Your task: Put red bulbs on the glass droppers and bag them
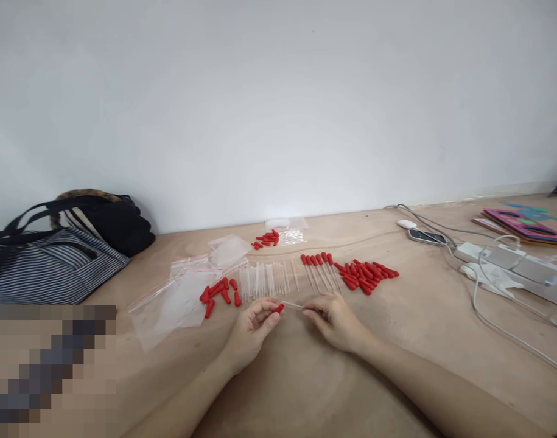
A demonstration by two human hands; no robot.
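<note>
Between thumb and fingers, my left hand (255, 322) pinches a red rubber dropper bulb (279, 309). My right hand (333, 319) grips a thin clear glass dropper tube (293, 305), its far end close to the bulb's mouth; whether they touch I cannot tell. Just beyond my left hand lies a row of bare glass tubes (264, 280). Several droppers with red bulbs fitted (318, 260) lie side by side past my right hand. Loose red bulbs (217, 292) sit left of the tubes, and a larger heap of red bulbs (367, 275) is on the right.
Clear zip bags (178, 298) lie at left, with more small red bulbs (266, 239) and thin tubes (293, 236) near the wall. A striped bag (54, 261) stands far left. On the right are a phone (427, 236), a power strip (525, 267), cables and colourful boards (527, 225).
</note>
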